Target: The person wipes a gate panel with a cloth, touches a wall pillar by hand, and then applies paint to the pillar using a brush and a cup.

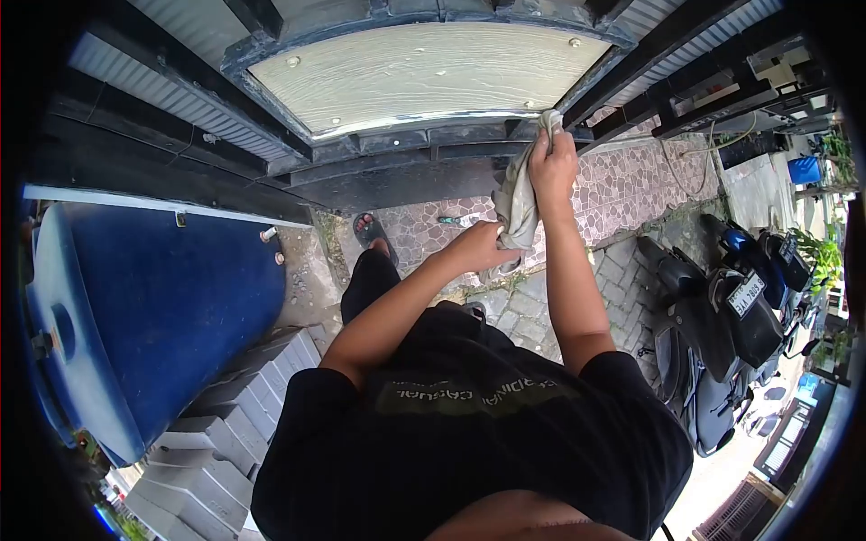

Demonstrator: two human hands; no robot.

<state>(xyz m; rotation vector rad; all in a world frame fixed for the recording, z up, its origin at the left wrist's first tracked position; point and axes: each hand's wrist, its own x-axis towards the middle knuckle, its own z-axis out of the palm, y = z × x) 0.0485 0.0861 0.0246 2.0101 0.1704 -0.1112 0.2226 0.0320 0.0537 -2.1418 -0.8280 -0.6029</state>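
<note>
A greyish-beige cloth [516,203] hangs bunched between my two hands. My right hand [554,167] is closed around its upper end, close to the lower right corner of a dark metal frame [433,137]. Lower down, my left hand [481,248] grips the cloth's other end, with part of the fingers hidden by the fabric. Set in the frame is a cream wood-grain panel [433,77] with bolts near its corners.
A large blue container [171,298] stands at left, above stacked grey blocks [216,451]. Parked motorcycles [735,316] are on the right. A hose [695,153] hangs at upper right. Underfoot are patterned tiles [622,185] and grey pavers [622,279].
</note>
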